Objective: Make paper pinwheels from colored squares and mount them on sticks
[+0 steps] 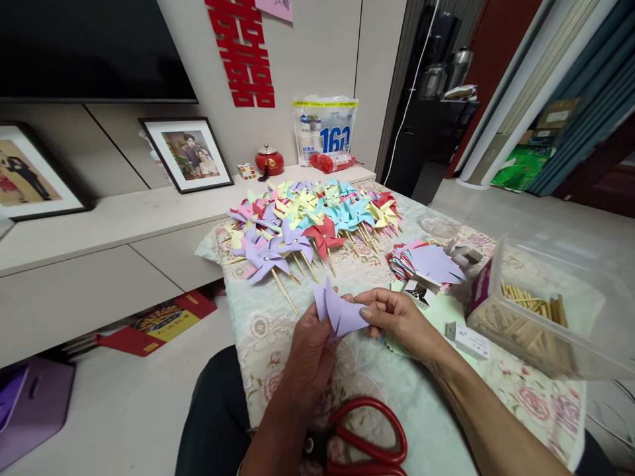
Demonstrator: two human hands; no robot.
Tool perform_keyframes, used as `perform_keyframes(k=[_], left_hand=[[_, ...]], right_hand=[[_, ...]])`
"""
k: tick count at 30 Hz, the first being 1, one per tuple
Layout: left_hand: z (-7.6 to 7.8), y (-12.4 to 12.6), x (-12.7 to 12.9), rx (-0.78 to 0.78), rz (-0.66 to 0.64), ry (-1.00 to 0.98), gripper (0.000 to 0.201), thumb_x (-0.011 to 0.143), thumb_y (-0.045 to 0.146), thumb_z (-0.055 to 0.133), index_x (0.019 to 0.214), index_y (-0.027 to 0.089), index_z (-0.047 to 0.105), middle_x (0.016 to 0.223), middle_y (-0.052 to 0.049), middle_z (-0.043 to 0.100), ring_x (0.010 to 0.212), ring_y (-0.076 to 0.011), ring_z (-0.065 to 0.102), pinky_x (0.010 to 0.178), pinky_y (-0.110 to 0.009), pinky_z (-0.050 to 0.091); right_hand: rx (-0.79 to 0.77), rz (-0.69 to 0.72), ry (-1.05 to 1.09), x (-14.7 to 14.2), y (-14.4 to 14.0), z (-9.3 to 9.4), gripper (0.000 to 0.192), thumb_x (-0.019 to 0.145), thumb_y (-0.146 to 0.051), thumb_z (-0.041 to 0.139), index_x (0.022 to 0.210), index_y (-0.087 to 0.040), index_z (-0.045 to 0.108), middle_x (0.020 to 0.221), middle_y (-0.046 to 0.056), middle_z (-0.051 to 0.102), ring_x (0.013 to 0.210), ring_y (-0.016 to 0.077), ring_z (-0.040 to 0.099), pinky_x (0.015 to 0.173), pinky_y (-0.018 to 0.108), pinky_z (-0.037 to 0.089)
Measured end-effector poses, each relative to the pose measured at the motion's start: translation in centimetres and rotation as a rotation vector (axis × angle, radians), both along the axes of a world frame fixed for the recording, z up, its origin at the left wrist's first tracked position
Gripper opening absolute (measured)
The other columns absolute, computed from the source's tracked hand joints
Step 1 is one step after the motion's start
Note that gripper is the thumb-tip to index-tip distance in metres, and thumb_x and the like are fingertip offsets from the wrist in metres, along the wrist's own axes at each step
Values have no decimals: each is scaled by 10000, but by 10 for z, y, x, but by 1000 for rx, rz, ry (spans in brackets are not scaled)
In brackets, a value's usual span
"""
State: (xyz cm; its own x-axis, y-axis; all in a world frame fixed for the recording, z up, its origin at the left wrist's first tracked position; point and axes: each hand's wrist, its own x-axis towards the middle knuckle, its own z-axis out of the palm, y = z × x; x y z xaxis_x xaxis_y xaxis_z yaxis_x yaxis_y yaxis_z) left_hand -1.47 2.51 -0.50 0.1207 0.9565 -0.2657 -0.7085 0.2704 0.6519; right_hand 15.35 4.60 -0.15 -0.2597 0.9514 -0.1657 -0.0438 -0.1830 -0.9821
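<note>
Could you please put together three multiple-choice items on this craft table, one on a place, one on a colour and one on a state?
1. Where do the red-handled scissors lie?
A. on the near edge of the table, below the hands
B. in the clear box of sticks
C. on the white shelf

2. What colour is the cut paper held in both hands?
A. yellow
B. light purple
C. red

3. How are the finished pinwheels kept?
A. standing in a jar
B. hanging on the wall
C. lying in a heap on the tablecloth

Key: 1 A, they lie nearest the camera; 2 B, the left hand and right hand pinch a lilac sheet; 3 C, they lie piled with sticks pointing outward.
</note>
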Motion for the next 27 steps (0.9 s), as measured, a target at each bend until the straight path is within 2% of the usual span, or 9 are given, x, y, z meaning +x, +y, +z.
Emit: perform_keyframes(k=[4,10,15,19,22,24,27], left_hand=[[3,2,1,-65,34,51,456,557,267,918,964,196,726,846,-8,767,758,-155,685,740,-244,537],[2,0,2,-3,9,6,507,565,187,907,1038,188,724,1000,-46,774,858,-182,704,789,-275,545],[3,-3,0,-33,11,42,482,568,210,907,1014,180,728,836,-18,768,719,-157,690,700,-250,540],[0,-2,2,-16,19,114,371,624,263,876,936,143,714,793,-35,764,666,-154,672,671,-255,528],[-5,-1,4,-44,75,191,348,605,256,876,883,136,706,745,-21,753,625,-143,646,644,-252,512],[-7,-2,4,-35,91,258,328,608,258,870,866,135,710,727,-14,747,616,-141,632,626,-249,502],[-7,-3,3,8,50,414,326,625,281,858,888,131,736,754,-21,754,635,-154,632,616,-256,497]], right_hand=[[23,16,-33,-1,-2,2,419,747,-445,795,1017,-142,690,623,-42,625,501,88,568,505,221,402],[7,94,-78,-2,-4,7,449,764,-497,769,1025,-140,690,616,-29,635,512,98,562,529,234,401],[-5,125,-72,-1,-4,7,486,764,-580,751,1007,-164,684,666,-23,624,541,112,560,554,256,409],[122,78,-99,3,-2,5,474,837,-637,652,875,-167,705,707,3,617,637,138,560,612,277,419],[197,7,-55,9,0,5,497,875,-645,599,953,-171,728,845,57,691,795,195,618,709,314,449],[216,-31,-10,11,0,6,506,872,-635,608,1049,-177,731,922,76,715,871,221,633,753,331,459],[217,-88,-35,11,-2,7,435,802,-549,731,1042,-186,739,849,40,706,782,189,620,709,309,455]])
